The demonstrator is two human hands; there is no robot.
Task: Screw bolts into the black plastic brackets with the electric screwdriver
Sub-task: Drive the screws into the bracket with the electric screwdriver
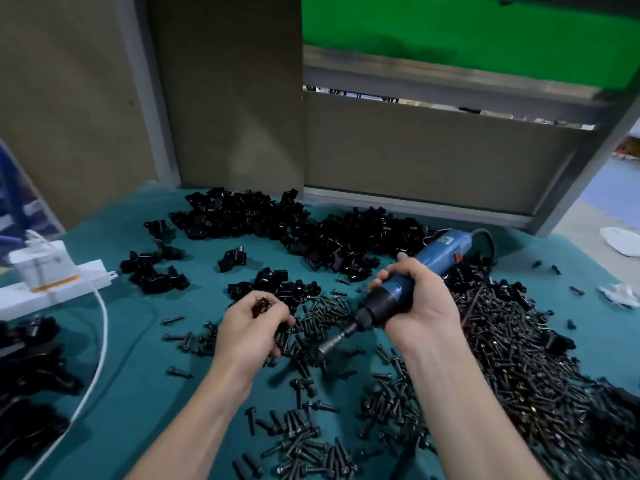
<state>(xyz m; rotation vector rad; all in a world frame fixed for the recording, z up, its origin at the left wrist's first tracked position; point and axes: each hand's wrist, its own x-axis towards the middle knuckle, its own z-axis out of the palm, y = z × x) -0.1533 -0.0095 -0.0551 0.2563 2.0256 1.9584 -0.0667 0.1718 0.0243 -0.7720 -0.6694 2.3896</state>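
A teal cloth-covered table [138, 375] fills the lower view, backed at 12 o'clock by tall brown cardboard panels [225, 98]. With the hands as the dial's centre, a broad heap of black plastic brackets [277, 220] lies across 11 to 1 o'clock, with loose ones scattered toward 10 o'clock. A dense heap of dark metal bolts [519, 358] spreads from 3 to 5 o'clock and thins out into strays under and between the forearms at 6 o'clock. More black plastic parts [31, 358] sit at the table's 8 o'clock edge. A white rectangular power strip [52, 282] lies at 9 o'clock, and a white cable [100, 327] curves from it toward 7 o'clock. The blue-bodied electric screwdriver [426, 268] lies slanted from 1 o'clock down toward 7 o'clock, its silver bit end low over the scattered bolts; whether it touches one cannot be told. The right hand [419, 306] grips its barrel, fingers wrapped close together round it. The left hand [249, 327], just beside the bit end at 9 o'clock, has its fingers curled and pinches a small dark piece [262, 305] against the thumb; it is too blurred to tell bracket from bolt.
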